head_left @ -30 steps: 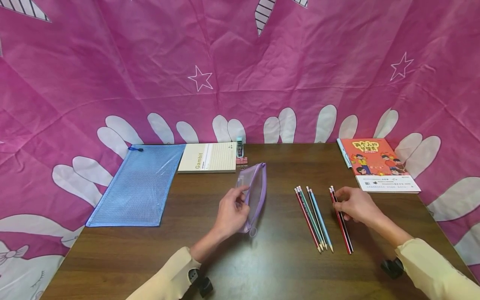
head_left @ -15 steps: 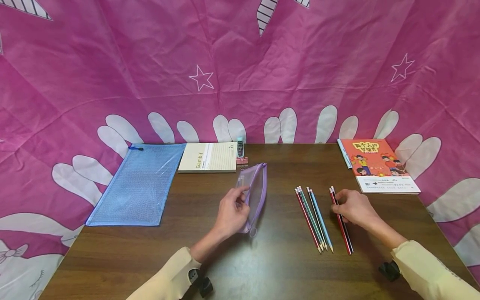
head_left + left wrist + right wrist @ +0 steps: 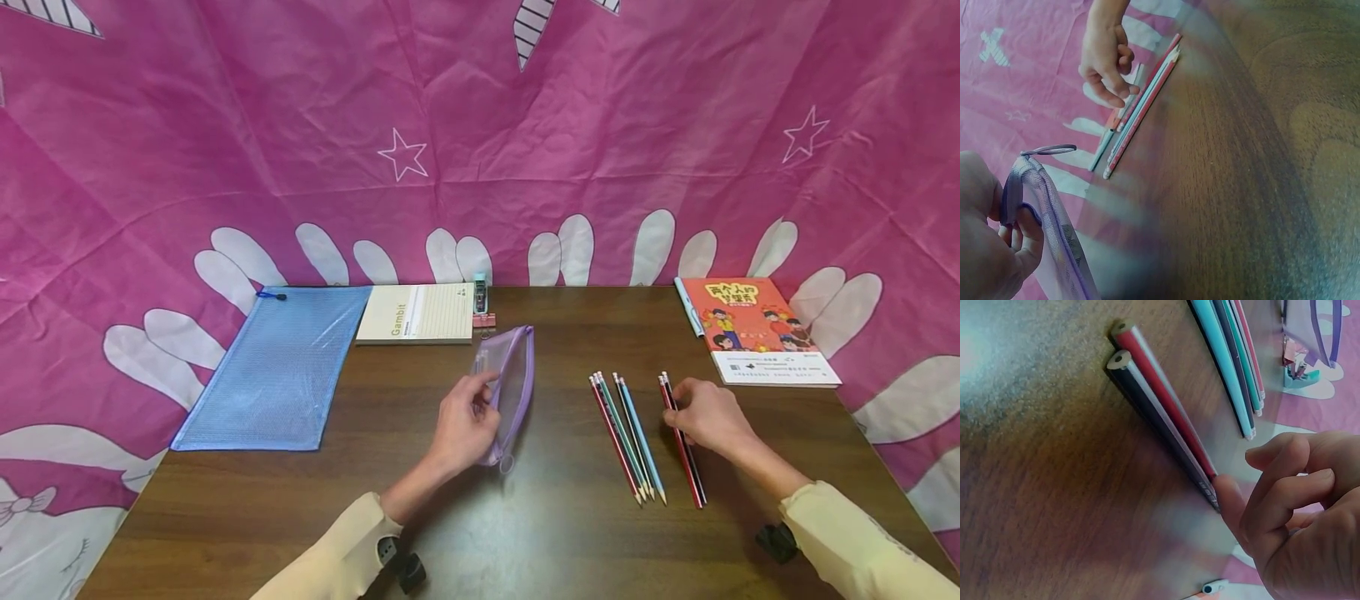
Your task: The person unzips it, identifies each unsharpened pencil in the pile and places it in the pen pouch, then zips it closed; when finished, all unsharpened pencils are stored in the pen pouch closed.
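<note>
My left hand [image 3: 467, 419] pinches the edge of a purple mesh zip pouch [image 3: 515, 392], whose mouth gapes a little. In the left wrist view the pouch [image 3: 1060, 231] stands up beside the curled fingers, with a ring pull at its top. My right hand [image 3: 708, 414] touches a red pencil [image 3: 1166, 403] and a black pencil [image 3: 1154, 425] near their far ends. Both lie side by side on the table, their unsharpened ends nearer me. Its other fingers are loosely bent, and the fingertip hides the pencils' far ends. Left of them lie several sharpened pencils [image 3: 626, 437] in a loose row.
A blue mesh zip bag [image 3: 277, 375] lies at the left. Behind the pouch are a notebook [image 3: 416, 314], a small teal-capped case [image 3: 480, 296] and a red binder clip [image 3: 483, 321]. At the back right lie an orange book [image 3: 757, 329] and a light blue pen [image 3: 690, 308].
My right hand has shifted slightly, its fingers drawing closer together by the red and black pencils. The left hand and the pouch have stayed in place.
</note>
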`<state>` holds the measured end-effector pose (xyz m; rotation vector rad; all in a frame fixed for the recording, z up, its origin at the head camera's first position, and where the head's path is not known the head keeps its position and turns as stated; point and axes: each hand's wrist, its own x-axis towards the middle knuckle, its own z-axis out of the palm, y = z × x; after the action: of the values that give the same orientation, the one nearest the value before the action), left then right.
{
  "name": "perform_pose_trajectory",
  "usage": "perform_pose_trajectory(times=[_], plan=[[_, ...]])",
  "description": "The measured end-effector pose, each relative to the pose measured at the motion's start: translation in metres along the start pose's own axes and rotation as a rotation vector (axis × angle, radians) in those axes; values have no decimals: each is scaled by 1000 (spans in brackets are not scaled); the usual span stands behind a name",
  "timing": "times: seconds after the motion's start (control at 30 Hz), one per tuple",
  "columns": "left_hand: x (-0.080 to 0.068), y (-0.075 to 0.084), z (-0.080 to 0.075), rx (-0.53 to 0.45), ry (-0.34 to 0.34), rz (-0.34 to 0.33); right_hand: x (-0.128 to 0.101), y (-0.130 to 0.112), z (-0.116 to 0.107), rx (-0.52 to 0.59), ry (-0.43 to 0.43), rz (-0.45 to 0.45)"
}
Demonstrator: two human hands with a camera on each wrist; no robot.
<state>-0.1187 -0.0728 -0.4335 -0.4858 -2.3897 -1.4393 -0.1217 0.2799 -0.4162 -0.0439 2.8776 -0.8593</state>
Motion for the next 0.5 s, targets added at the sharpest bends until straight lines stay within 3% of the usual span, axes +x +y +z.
perform_pose_trajectory(times=[0.27, 0.5], plan=[[0, 0, 0, -2, -4, -3, 2, -1, 4, -32, -7, 3], [-1, 0, 1, -16, -15, 1, 6, -8, 8, -157, -15, -5]])
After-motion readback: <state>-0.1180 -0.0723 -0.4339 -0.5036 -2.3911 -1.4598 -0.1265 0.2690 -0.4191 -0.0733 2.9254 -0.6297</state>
